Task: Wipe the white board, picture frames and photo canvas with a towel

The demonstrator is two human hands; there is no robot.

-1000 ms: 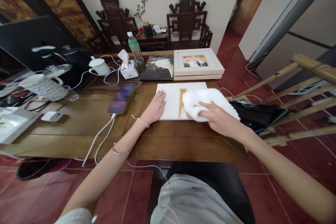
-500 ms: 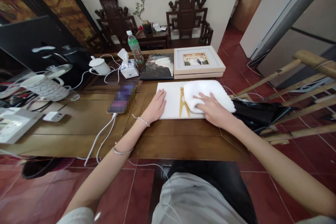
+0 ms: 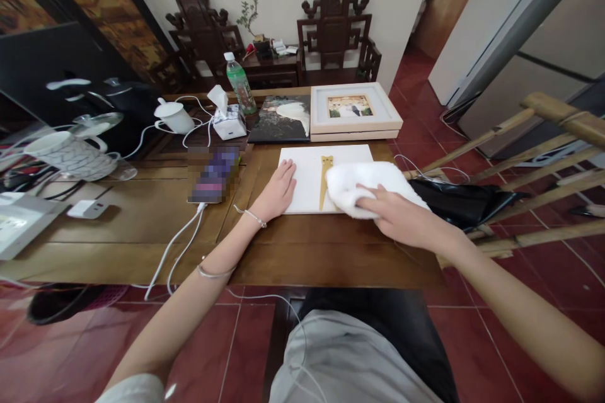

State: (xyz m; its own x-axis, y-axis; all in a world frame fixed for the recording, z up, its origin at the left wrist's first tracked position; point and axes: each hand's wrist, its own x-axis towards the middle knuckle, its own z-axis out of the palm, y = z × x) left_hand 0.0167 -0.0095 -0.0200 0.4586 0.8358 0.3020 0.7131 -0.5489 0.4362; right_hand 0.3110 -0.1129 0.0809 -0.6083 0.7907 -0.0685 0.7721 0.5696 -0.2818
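A white flat board (image 3: 302,182) lies on the wooden table in front of me. My left hand (image 3: 278,190) rests on the board's left edge with its fingers stretched out flat. A gold, narrow-legged figure with a cat-like head (image 3: 326,177) shows on the board, its right part hidden by the cloth. My right hand (image 3: 394,213) grips a fluffy white cloth (image 3: 373,181), the thumb and fingers pinching its near side. The cloth covers the board's right part and reaches past its near right corner.
Behind the board lie a dark picture panel (image 3: 278,127) and a pale framed picture (image 3: 354,129). A tissue box (image 3: 230,124), green bottle (image 3: 240,85), phone (image 3: 215,174), lidded cup (image 3: 174,116) and white charger (image 3: 87,208) stand to the left. A bamboo rack (image 3: 558,107) is at the right.
My right hand has moved toward me and slightly right, drawing the cloth along. More of the board's far right corner shows, while the figure's right leg is now mostly covered. My left hand stays put.
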